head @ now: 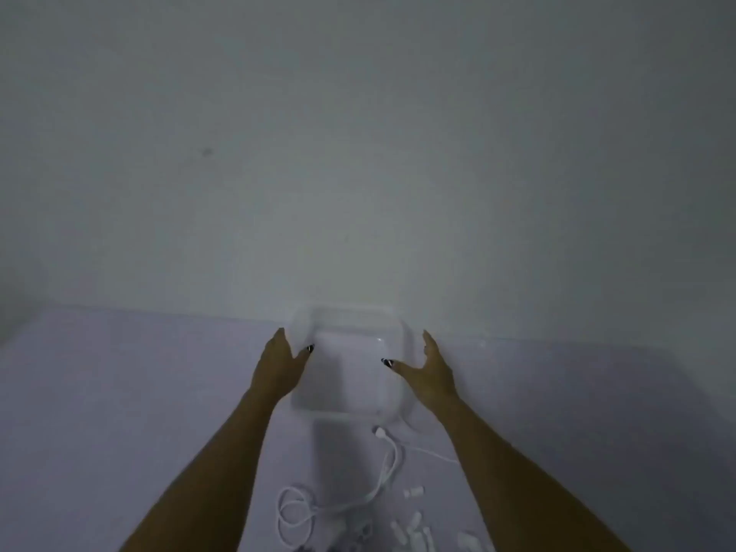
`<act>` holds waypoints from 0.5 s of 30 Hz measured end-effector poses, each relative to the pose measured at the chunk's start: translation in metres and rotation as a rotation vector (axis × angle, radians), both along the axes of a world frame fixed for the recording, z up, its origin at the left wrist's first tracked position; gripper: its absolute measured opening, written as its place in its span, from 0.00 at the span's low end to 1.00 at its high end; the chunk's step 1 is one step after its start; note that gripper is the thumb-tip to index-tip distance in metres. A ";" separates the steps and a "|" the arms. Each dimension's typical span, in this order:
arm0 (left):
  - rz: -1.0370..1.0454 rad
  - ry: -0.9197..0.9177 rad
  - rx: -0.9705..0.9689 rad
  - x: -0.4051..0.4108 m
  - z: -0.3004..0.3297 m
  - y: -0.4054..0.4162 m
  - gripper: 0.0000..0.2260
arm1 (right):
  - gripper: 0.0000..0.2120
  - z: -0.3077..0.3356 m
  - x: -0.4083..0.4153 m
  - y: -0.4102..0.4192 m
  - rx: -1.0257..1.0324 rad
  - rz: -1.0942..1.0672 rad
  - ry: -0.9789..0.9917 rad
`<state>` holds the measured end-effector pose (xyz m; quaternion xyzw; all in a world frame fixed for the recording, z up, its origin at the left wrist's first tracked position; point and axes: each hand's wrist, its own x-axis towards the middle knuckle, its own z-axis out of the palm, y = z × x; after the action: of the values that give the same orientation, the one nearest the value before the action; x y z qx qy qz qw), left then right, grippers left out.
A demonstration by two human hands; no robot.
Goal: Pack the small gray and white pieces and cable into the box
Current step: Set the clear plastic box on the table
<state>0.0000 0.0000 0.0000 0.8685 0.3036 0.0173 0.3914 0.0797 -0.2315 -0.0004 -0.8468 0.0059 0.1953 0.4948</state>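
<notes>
— What colours do you see near the box (pixel 338 376)?
— The box is white. The cable (pixel 382 472) just below it is white too. The table (pixel 119 392) under the box is pale lilac, the thumbnails (pixel 310 347) beside it black.

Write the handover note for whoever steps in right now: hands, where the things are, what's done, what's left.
Left hand: open, fingers straight, at the left side of the white box; contact unclear in the dim picture.
Right hand: open, spread at the box's right side, holding nothing.
The box sits at the far edge of the table, by the wall; nothing shows inside it.
White cable: loose on the table, nearer than the box, between the forearms.
Small white pieces: scattered near the bottom edge, right of the cable; gray ones hard to make out.
Done: nothing packed yet.
Left: pieces and cable into the box.
</notes>
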 end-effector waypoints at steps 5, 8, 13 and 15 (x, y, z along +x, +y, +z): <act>0.093 0.087 -0.052 0.011 -0.040 0.004 0.25 | 0.36 -0.041 0.004 0.022 -0.009 0.006 0.095; 0.113 0.061 0.000 0.010 -0.049 0.008 0.16 | 0.29 -0.050 0.001 0.033 -0.016 -0.008 0.097; 0.110 -0.077 -0.005 -0.004 -0.017 0.006 0.17 | 0.27 -0.023 -0.003 0.041 0.047 -0.062 0.040; 0.121 -0.169 -0.016 -0.024 0.010 0.001 0.17 | 0.27 -0.003 -0.015 0.038 0.105 -0.078 0.015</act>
<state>-0.0237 0.0007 0.0098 0.8409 0.3215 0.1118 0.4208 0.0650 -0.1934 -0.0039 -0.8174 0.0321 0.1822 0.5455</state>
